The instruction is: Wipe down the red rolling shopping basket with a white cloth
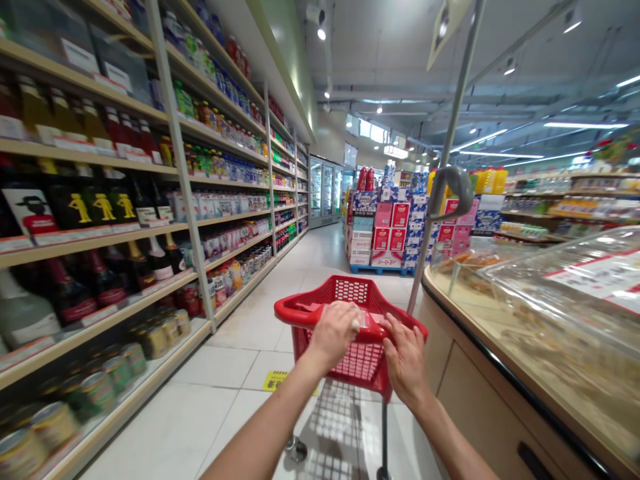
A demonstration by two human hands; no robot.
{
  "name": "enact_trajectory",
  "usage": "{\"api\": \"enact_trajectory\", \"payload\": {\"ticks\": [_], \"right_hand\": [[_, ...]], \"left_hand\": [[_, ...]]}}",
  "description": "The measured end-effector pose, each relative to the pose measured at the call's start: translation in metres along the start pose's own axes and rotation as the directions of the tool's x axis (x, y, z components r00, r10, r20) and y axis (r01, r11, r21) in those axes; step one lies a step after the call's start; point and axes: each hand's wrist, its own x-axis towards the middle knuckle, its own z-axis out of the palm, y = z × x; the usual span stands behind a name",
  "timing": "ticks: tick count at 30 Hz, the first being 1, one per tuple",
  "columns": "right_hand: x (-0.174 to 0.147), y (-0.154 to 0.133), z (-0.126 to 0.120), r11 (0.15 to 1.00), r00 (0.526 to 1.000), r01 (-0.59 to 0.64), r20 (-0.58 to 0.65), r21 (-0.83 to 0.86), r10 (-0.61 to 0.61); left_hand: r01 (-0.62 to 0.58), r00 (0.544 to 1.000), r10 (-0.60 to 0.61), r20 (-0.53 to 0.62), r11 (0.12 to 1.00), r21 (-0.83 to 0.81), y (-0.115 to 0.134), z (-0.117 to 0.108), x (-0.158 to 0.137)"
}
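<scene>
**While we stand behind a red shopping cart (299,347), steering appears to be the step under way**

Because both hands lie on the cart's red handlebar (373,328), we judge this to be guiding or pushing rather than picking goods. Our left hand (336,327) is curled over the middle of the bar, its fingers bent well round it. Our right hand (405,357) sits lower, at the bar's right end, with its fingers parted and laid more loosely over the top; we cannot tell how far it closes underneath. The cart itself is directly ahead of us, its mesh basket beyond and below both hands.

Left of our left hand runs a tall shelving unit (180,153) stocked with bottles and cans. Close to the right of our right hand is a curved display counter (475,373), and just beyond that hand a grey metal pole (459,100) rises at a slant; its foot is hidden. Farther ahead, a stack of drink cartons (390,240) stands on a blue pallet (380,269).

Any forward push, we reckon, calls for even pressure from both palms and a slight bias leftward, since the counter, pole and cartons crowd the right side.
</scene>
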Motion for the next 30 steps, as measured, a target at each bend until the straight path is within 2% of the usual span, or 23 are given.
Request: {"api": "enact_trajectory", "payload": {"ticks": [1, 3, 6, 8, 11, 14, 16, 18, 20, 21, 23, 26, 28, 30], "right_hand": [[0.000, 0.001, 0.000, 1.000, 1.000, 0.005, 0.010, 0.010, -0.005], [-0.001, 0.002, 0.000, 1.000, 1.000, 0.010, 0.010, 0.024, -0.010], [-0.002, 0.006, 0.002, 1.000, 1.000, 0.009, -0.013, 0.019, -0.009], [-0.001, 0.013, 0.002, 1.000, 1.000, 0.008, -0.023, -0.001, -0.008], [0.003, 0.034, -0.003, 0.998, 1.000, -0.007, -0.012, -0.055, 0.006], [0.012, 0.061, -0.011, 0.992, 0.996, -0.034, 0.072, -0.122, 0.043], [0.018, 0.076, -0.015, 0.984, 0.988, -0.073, 0.124, -0.161, 0.094], [0.022, 0.081, -0.017, 0.972, 0.981, -0.149, 0.097, -0.184, 0.169], [0.023, 0.070, -0.016, 0.974, 0.981, -0.183, 0.036, -0.137, 0.189], [0.022, 0.059, -0.015, 0.984, 0.986, -0.159, 0.030, -0.085, 0.162], [0.017, 0.031, -0.011, 0.998, 0.995, -0.048, 0.095, 0.042, 0.044], [0.008, 0.000, -0.006, 0.989, 0.979, 0.060, 0.186, 0.135, -0.085], [0.005, -0.002, -0.007, 0.990, 0.981, 0.067, 0.172, 0.126, -0.088], [0.006, 0.009, -0.011, 0.992, 0.984, 0.050, 0.167, 0.112, -0.069]], "left_hand": [[0.104, 0.995, -0.103, -0.005, 0.994, 0.020, -0.008, -0.004, -0.001], [0.224, 0.975, -0.223, -0.023, 0.973, 0.047, -0.028, -0.015, -0.003], [0.272, 0.962, -0.272, -0.014, 0.959, 0.074, -0.044, -0.027, -0.009], [0.276, 0.961, -0.277, -0.006, 0.957, 0.087, -0.036, -0.026, -0.013], [0.252, 0.968, -0.250, -0.034, 0.961, 0.116, -0.006, -0.016, -0.018], [0.144, 0.989, -0.137, -0.050, 0.976, 0.162, 0.022, -0.009, -0.023], [0.042, 0.999, -0.039, -0.025, 0.986, 0.160, 0.029, -0.013, -0.028], [0.015, 1.000, -0.014, -0.009, 0.992, 0.122, 0.028, -0.021, -0.034], [0.077, 0.997, -0.077, -0.014, 0.996, 0.049, 0.025, -0.029, -0.040], [0.113, 0.993, -0.112, -0.023, 0.994, 0.009, 0.025, -0.031, -0.042], [0.134, 0.990, -0.137, -0.044, 0.989, -0.058, 0.031, -0.030, -0.044], [0.054, 0.996, -0.060, -0.061, 0.994, -0.090, 0.050, -0.021, -0.041], [-0.021, 0.998, 0.014, -0.069, 0.994, -0.107, 0.056, -0.014, -0.039], [-0.066, 0.996, 0.057, -0.068, 0.986, -0.151, 0.050, -0.010, -0.040]]}}
